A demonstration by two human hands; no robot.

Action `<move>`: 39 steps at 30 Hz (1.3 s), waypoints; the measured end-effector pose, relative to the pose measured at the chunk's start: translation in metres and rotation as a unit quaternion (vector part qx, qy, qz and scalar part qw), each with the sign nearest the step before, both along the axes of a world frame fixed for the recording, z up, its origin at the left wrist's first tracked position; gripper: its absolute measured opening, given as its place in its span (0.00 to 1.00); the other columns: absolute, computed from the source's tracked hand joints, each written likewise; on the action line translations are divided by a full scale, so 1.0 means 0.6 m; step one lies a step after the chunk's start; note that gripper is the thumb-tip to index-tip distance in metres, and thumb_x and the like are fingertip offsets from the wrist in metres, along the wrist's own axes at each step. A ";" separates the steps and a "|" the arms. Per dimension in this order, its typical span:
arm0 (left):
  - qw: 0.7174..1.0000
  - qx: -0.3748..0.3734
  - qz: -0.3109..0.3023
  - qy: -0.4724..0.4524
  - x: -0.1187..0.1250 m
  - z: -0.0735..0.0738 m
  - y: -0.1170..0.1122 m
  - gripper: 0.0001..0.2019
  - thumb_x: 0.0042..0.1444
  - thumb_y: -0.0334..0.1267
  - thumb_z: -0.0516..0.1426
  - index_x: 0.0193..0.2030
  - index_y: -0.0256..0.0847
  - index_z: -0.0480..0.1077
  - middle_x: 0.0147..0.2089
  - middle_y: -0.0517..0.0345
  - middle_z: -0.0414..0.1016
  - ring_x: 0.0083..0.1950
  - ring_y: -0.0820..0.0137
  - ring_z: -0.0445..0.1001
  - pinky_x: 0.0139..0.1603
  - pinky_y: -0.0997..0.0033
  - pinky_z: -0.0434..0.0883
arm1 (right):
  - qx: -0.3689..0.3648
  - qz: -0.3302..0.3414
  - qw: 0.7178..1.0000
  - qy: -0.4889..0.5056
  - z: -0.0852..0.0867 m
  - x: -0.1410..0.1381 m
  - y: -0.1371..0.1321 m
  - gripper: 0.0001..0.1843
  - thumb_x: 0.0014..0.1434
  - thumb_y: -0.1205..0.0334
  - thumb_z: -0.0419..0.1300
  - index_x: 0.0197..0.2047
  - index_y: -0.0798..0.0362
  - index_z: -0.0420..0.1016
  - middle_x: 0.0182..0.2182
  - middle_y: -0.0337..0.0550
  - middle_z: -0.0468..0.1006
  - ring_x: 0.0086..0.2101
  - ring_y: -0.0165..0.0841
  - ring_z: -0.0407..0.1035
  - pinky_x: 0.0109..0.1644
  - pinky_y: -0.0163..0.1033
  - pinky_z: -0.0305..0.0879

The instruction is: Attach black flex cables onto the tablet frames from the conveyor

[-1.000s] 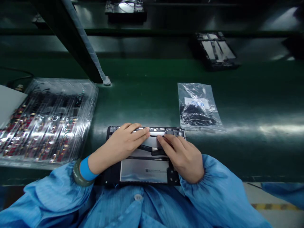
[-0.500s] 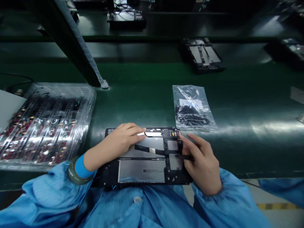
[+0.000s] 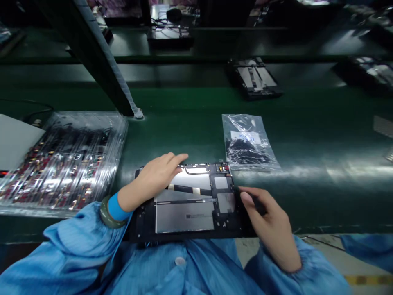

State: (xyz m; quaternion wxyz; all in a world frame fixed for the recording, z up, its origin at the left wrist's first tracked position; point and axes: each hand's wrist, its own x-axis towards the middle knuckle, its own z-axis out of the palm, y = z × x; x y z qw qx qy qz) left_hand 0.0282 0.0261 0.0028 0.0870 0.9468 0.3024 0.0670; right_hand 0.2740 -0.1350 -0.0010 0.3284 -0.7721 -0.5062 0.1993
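An opened tablet (image 3: 184,219), black-framed with silver panels and a dark flex cable (image 3: 184,189), lies at the bench's front edge against my blue smock. Across its upper left rests my left hand (image 3: 153,176), fingers stretched toward the top edge and holding nothing. At the tablet's right side is my right hand (image 3: 273,219), thumb and forefinger close together. Something dark (image 3: 260,206) shows inside its curled fingers; its kind is unclear. Small gold and red parts (image 3: 223,169) sit at the tablet's upper right corner.
A clear plastic tray (image 3: 123,131) of small circuit parts stands left. Beyond the tablet lies a plastic bag (image 3: 247,141) of black pieces. Other opened devices (image 3: 256,80) sit further back on the green surface. A slanted dark post (image 3: 107,61) rises left of centre.
My right hand has moved down and right, away from the tablet's upper right corner. My left fingers have lifted slightly from the top edge. The view has shifted a little.
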 end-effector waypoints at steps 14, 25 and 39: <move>0.991 0.072 -0.104 0.054 0.001 -0.003 -0.011 0.24 0.64 0.27 0.46 0.62 0.56 0.60 0.60 0.45 0.64 0.48 0.60 0.69 0.42 0.63 0.63 | 0.051 0.107 0.963 -0.243 -0.006 -0.093 0.094 0.07 0.62 0.64 0.54 0.40 0.55 0.71 0.48 0.55 0.72 0.37 0.41 0.74 0.31 0.41 0.72; 0.993 0.047 -0.103 0.040 0.002 0.000 -0.011 0.22 0.64 0.27 0.46 0.60 0.52 0.62 0.57 0.46 0.65 0.48 0.61 0.67 0.41 0.63 0.62 | 0.079 0.134 0.982 -0.106 0.005 -0.077 0.107 0.04 0.59 0.69 0.54 0.33 0.51 0.67 0.48 0.52 0.71 0.44 0.41 0.72 0.36 0.42 0.71; 0.994 0.030 -0.103 0.035 0.001 0.003 -0.012 0.27 0.63 0.23 0.44 0.64 0.55 0.56 0.59 0.47 0.64 0.49 0.61 0.68 0.43 0.61 0.65 | 0.049 0.075 0.976 -0.198 0.007 -0.086 0.106 0.05 0.58 0.65 0.54 0.39 0.52 0.68 0.55 0.55 0.67 0.38 0.41 0.73 0.27 0.41 0.68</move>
